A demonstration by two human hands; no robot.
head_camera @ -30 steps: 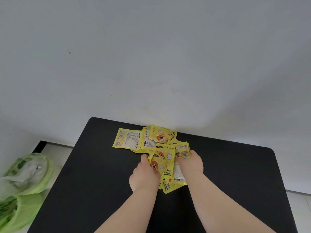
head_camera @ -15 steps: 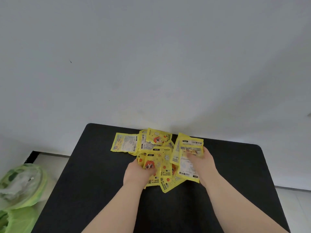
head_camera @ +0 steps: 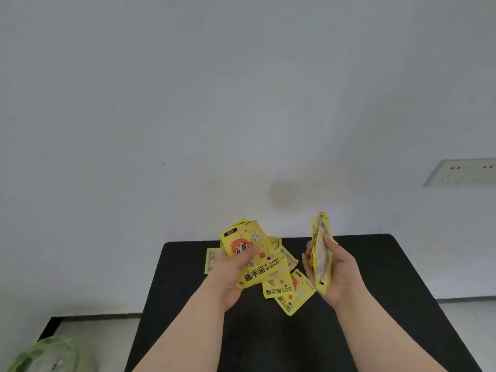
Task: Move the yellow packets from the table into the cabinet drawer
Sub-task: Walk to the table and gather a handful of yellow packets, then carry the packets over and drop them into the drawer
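Above the black table [head_camera: 375, 291] my left hand [head_camera: 232, 275] grips a bunch of yellow hand-warmer packets [head_camera: 255, 259], thumb across the cartoon face on the top one. My right hand [head_camera: 335, 272] holds a few more yellow packets [head_camera: 320, 251] upright and edge-on, fingers curled round them. Other yellow packets [head_camera: 291, 294] lie loose on the table between and below my hands, and one [head_camera: 212, 260] shows behind my left hand. No cabinet drawer is in view.
A white wall fills the upper view, with a socket plate [head_camera: 461, 171] at the right. A green plastic bag [head_camera: 51, 355] sits on the floor at the lower left. The table's front part is bare black surface.
Both hands have lifted off the pile, each carrying packets. The right hand has turned its packets upright and moved right; the view has tilted up and to the right.
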